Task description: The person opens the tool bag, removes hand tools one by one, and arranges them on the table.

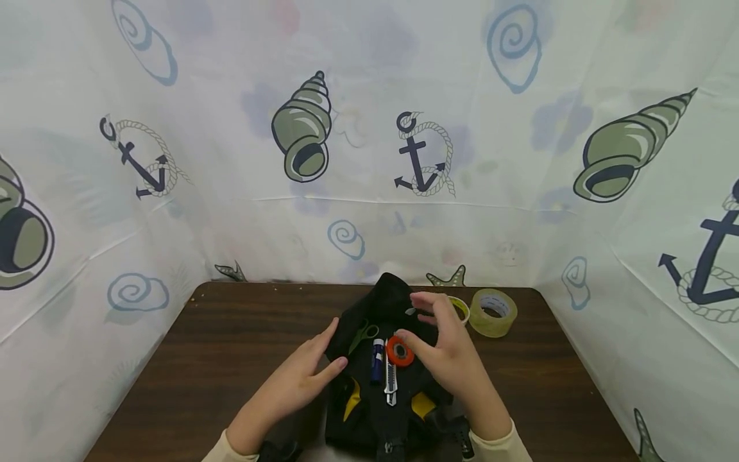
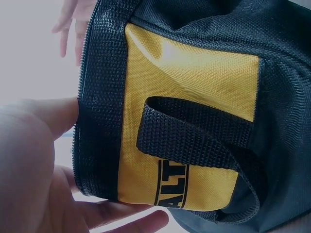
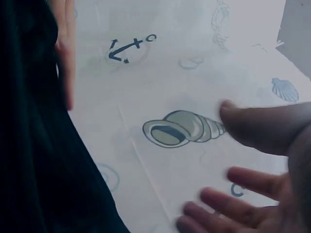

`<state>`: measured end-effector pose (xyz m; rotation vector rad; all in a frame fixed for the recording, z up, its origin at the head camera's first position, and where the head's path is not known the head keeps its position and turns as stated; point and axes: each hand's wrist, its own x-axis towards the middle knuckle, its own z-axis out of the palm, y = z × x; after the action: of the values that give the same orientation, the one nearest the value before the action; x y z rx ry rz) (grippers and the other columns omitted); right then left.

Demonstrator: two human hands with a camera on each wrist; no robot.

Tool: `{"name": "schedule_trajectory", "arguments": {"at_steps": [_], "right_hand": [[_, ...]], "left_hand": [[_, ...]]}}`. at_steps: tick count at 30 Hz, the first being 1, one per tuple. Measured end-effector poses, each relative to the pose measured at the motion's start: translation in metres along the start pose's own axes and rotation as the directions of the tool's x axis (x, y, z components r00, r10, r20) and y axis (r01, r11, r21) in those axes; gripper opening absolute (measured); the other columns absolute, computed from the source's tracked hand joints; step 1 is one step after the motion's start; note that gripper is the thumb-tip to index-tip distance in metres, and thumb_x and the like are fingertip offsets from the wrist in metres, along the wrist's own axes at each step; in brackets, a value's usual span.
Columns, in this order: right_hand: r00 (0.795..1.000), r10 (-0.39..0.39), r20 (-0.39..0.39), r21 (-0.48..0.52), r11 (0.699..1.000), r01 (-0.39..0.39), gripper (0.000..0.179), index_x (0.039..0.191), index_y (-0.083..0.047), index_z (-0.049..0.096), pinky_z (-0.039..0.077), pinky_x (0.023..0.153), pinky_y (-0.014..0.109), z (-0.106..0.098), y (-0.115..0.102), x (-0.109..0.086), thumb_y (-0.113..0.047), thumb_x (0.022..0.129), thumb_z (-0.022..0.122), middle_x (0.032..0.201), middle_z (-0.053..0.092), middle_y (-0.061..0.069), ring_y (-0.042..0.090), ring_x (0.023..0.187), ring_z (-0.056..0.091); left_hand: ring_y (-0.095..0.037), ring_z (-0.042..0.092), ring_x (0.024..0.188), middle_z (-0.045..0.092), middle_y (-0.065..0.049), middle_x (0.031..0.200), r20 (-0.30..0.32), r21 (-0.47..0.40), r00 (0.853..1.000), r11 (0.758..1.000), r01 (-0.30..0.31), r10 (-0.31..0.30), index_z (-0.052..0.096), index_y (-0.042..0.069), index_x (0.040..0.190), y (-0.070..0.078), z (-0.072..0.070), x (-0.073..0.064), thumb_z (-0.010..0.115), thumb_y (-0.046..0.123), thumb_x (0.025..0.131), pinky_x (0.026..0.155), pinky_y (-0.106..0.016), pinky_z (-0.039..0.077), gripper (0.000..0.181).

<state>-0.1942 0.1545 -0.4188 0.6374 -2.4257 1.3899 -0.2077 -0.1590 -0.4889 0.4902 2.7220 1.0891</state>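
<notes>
A black bag (image 1: 352, 430) with yellow panels (image 2: 214, 77) stands with its mouth spread wide. Inside show green-handled scissors (image 1: 365, 333), a dark blue glue stick (image 1: 377, 362), a box cutter (image 1: 390, 378) and an orange-red ring-shaped roll (image 1: 406, 359). My left hand (image 1: 294, 378) lies against the bag's left side, its fingers extended outside and its thumb touching the zippered rim (image 2: 80, 160). My right hand (image 1: 453, 350) hovers over the bag's right side with fingers spread and nothing between them. Its thumb overlaps the orange-red roll in the head view.
A clear packing tape roll (image 1: 505, 321) sits on the brown table (image 1: 231, 333) right of the bag. Beside it, a smaller roll with a yellow core (image 1: 460, 309) is partly hidden by my right hand. A white curtain (image 1: 369, 231) printed with shells and anchors surrounds the table.
</notes>
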Motion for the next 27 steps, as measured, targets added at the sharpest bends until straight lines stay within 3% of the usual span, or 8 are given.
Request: {"name": "schedule_trajectory", "arguments": {"at_steps": [3, 6, 12, 17, 21, 24, 27], "right_hand": [[0.991, 0.074, 0.115, -0.028, 0.997, -0.071, 0.059, 0.151, -0.024, 0.053, 0.054, 0.115, 0.051, 0.005, -0.003, -0.001, -0.035, 0.101, 0.081, 0.150, 0.055, 0.001, 0.024, 0.139, 0.060], [0.969, 0.149, 0.199, -0.064, 0.988, -0.139, 0.056, 0.148, -0.026, 0.056, 0.056, 0.113, 0.051, 0.010, -0.005, 0.000, -0.042, 0.100, 0.081, 0.145, 0.058, -0.001, 0.023, 0.137, 0.061], [0.922, 0.266, 0.281, -0.117, 0.963, -0.242, 0.051, 0.141, -0.022, 0.061, 0.057, 0.109, 0.057, 0.018, -0.010, 0.017, -0.050, 0.101, 0.077, 0.140, 0.060, 0.002, 0.030, 0.132, 0.065], [0.869, 0.370, 0.330, -0.231, 0.924, -0.305, 0.057, 0.141, -0.016, 0.060, 0.058, 0.105, 0.058, 0.029, -0.011, 0.039, -0.054, 0.102, 0.075, 0.141, 0.062, 0.012, 0.033, 0.128, 0.067], [0.801, 0.476, 0.364, -0.350, 0.867, -0.356, 0.076, 0.154, -0.007, 0.052, 0.055, 0.111, 0.060, 0.044, 0.000, 0.054, -0.059, 0.102, 0.072, 0.153, 0.059, 0.021, 0.037, 0.134, 0.066], [0.728, 0.550, 0.409, -0.391, 0.827, -0.405, 0.091, 0.164, 0.002, 0.040, 0.047, 0.120, 0.062, 0.053, 0.015, 0.061, -0.058, 0.103, 0.071, 0.166, 0.047, 0.026, 0.041, 0.147, 0.057], [0.663, 0.615, 0.427, -0.387, 0.787, -0.481, 0.100, 0.169, 0.004, 0.030, 0.048, 0.119, 0.062, 0.059, 0.036, 0.064, -0.059, 0.103, 0.069, 0.170, 0.043, 0.028, 0.043, 0.146, 0.058]], "left_hand": [[-0.041, 0.033, 0.165, 0.031, -0.005, 0.180, -0.006, -0.001, 1.000, 1.000, -0.003, 0.003, 0.012, 0.040, 0.176, 0.001, 0.000, 0.001, 0.050, 0.077, 0.104, 0.128, -0.074, 0.028, 0.089], [-0.041, 0.034, 0.164, 0.032, -0.005, 0.179, -0.008, -0.001, 1.000, 1.000, -0.005, 0.005, 0.014, 0.037, 0.176, 0.001, 0.001, 0.001, 0.051, 0.076, 0.104, 0.128, -0.074, 0.029, 0.090], [-0.041, 0.036, 0.163, 0.034, -0.006, 0.178, -0.008, 0.008, 1.000, 1.000, -0.004, 0.004, 0.013, 0.039, 0.176, 0.002, 0.001, 0.001, 0.051, 0.076, 0.105, 0.127, -0.074, 0.031, 0.089], [-0.042, 0.036, 0.163, 0.034, -0.007, 0.178, -0.012, 0.012, 1.000, 1.000, -0.004, 0.004, 0.012, 0.038, 0.176, 0.002, 0.001, 0.000, 0.050, 0.076, 0.105, 0.125, -0.075, 0.032, 0.089], [-0.045, 0.036, 0.162, 0.035, -0.010, 0.178, -0.007, 0.014, 1.000, 1.000, 0.001, -0.001, 0.013, 0.037, 0.176, 0.004, 0.001, -0.001, 0.050, 0.076, 0.105, 0.123, -0.078, 0.031, 0.090], [-0.045, 0.036, 0.162, 0.035, -0.011, 0.177, 0.000, 0.017, 1.000, 1.000, -0.003, 0.003, 0.014, 0.037, 0.176, 0.004, 0.001, 0.000, 0.050, 0.076, 0.105, 0.124, -0.078, 0.031, 0.089], [-0.045, 0.036, 0.162, 0.035, -0.011, 0.177, 0.000, 0.020, 1.000, 1.000, -0.013, 0.013, 0.014, 0.035, 0.177, 0.004, 0.003, 0.000, 0.049, 0.075, 0.106, 0.125, -0.076, 0.031, 0.089]]}}
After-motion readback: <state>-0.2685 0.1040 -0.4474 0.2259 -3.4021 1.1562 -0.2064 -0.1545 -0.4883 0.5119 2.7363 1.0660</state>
